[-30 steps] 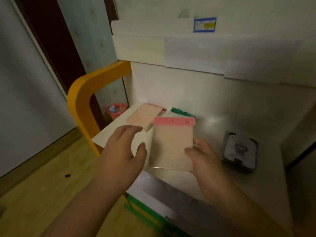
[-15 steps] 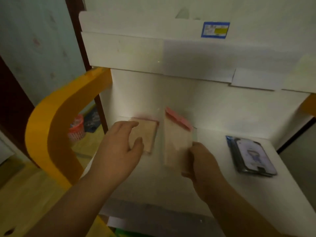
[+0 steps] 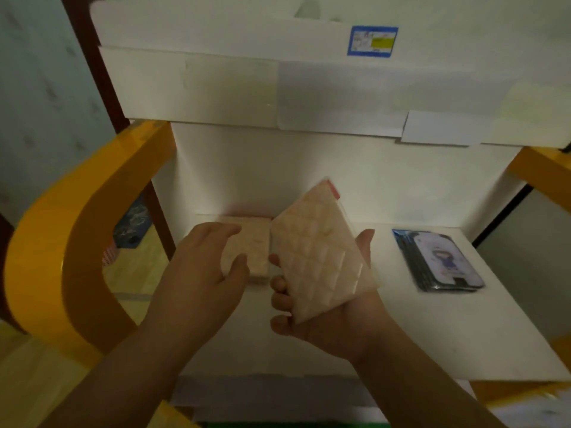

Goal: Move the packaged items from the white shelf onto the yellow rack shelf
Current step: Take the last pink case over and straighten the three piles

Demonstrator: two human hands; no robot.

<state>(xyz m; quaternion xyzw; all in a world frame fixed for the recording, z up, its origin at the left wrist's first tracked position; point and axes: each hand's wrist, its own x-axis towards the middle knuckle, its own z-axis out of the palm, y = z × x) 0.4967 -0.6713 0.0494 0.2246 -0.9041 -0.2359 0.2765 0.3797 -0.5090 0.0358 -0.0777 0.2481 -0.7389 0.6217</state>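
Head view, transfer in progress. The pink quilted packet (image 3: 318,261), which half a second ago was standing edge-on above the shelf, is now being turned face-up and tilted in the right hand (image 3: 324,307), palm upward; fingertips are curling round its left edge and the thumb is bracing its right side. It is lifted clear of the white shelf board (image 3: 417,335) of the yellow-framed rack (image 3: 61,257), so by judgement its placement is under way, not finished. The left hand (image 3: 204,273) is hovering with fingers loosely spread and relaxed, holding nothing, partly covering a second pink packet (image 3: 251,251) lying flat on the board; whether it is touching that packet cannot be told. A dark sleeved packet (image 3: 441,261) is lying flat well to the right
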